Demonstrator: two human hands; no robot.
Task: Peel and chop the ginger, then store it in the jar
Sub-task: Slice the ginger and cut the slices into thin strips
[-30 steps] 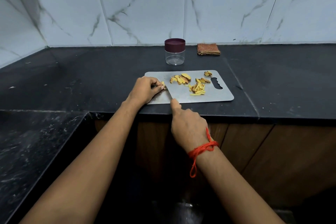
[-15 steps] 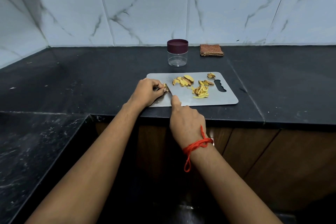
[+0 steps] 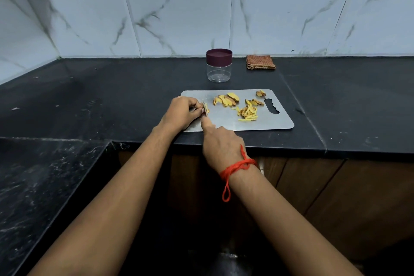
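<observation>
The left hand (image 3: 182, 112) pinches a small ginger piece (image 3: 206, 108) at its fingertips, holding it down on the steel board (image 3: 272, 124). The right hand (image 3: 221, 143), just behind it, is curled around the knife (image 3: 205, 116), forefinger laid forward along it. Only a thin sliver of blade shows, against the ginger piece, and the handle is hidden under the palm.

The step in hand looks to be cutting this piece into strips. To do it well, the left fingertips should tuck back, since the piece is small and the blade sits right beside them. Short, straight-down cuts with a flat face down should stop it rolling.

Counted: two hands, one knife, one board, one piece under the blade. Right of the left hand lies one fan of slices (image 3: 226, 100), too overlapped to number; farther right one heap of strips (image 3: 247, 112); beyond that one lone scrap (image 3: 260, 93). Well beyond both hands on the worktop (image 3: 112, 96) stand one jar (image 3: 219, 72), its one lid (image 3: 219, 56) on and nothing inside, and one folded cloth (image 3: 260, 62)
</observation>
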